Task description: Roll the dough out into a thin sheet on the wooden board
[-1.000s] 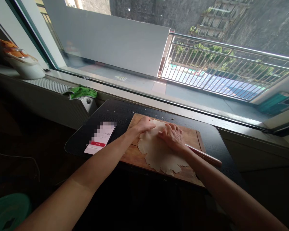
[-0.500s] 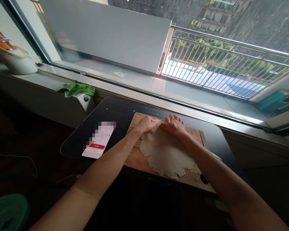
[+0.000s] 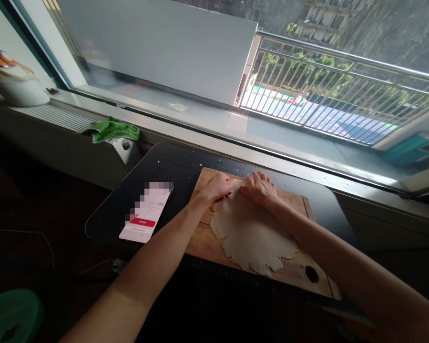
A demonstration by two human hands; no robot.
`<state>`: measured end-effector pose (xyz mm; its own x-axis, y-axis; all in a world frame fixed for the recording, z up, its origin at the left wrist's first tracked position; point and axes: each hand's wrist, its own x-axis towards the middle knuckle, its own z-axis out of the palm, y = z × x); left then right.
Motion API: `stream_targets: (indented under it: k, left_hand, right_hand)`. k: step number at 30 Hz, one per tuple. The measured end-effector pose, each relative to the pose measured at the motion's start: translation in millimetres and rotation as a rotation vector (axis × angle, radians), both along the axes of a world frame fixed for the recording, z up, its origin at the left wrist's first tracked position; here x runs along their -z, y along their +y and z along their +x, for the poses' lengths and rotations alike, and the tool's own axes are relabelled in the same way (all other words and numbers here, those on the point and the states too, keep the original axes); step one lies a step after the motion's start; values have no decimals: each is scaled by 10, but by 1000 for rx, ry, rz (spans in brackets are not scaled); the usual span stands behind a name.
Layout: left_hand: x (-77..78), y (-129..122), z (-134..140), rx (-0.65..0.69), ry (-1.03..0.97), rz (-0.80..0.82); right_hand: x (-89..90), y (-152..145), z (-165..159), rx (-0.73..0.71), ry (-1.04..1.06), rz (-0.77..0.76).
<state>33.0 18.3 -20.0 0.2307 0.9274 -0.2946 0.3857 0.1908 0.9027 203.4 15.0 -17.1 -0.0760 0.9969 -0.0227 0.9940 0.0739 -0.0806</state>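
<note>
A thin, pale sheet of dough (image 3: pixel 255 233) with a ragged, cracked edge lies spread over a wooden board (image 3: pixel 207 243). My left hand (image 3: pixel 219 185) is closed on the sheet's far left edge, its fingertips partly hidden. Beside it, my right hand (image 3: pixel 260 188) grips the far edge a little further right, with its fingers bent and close together. Between the hands, a short piece of the dough edge shows. The near part of the sheet rests flat on the board, short of the round hole (image 3: pixel 311 274).
The board lies on a black table (image 3: pixel 171 164) with small white crumbs. A phone (image 3: pixel 145 219) with a lit screen lies left of the board. Beyond stand a window sill (image 3: pixel 214 143) and a radiator (image 3: pixel 103 157) with a green cloth (image 3: pixel 116 129). A green basin (image 3: pixel 14 314) is at lower left.
The fingers of my right hand have drawn together and bent at the dough's far edge. My left hand keeps its hold. The view has shifted slightly, showing the board's hole more fully.
</note>
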Motion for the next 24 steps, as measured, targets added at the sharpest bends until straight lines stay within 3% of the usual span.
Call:
stream_targets:
  k: [3, 9, 14, 17, 19, 24]
  left_hand:
    - [38, -12, -15, 9, 20, 54]
    - [50, -34, -17, 0, 64, 80]
    - [-21, -33, 27, 5, 258, 153]
    - [-79, -20, 75, -2, 370, 239]
    - [-121, -18, 89, -1, 366, 198]
    - [-154, -25, 52, -5, 121, -2]
  right_hand:
    - [47, -122, -33, -166, 29, 26]
    - [10, 44, -85, 56, -42, 52]
    - [24, -170, -83, -145, 51, -5]
    - [-13, -55, 4, 10, 0, -13]
    - [-41, 31, 57, 82, -47, -34]
    - [5, -118, 154, -184, -5, -45]
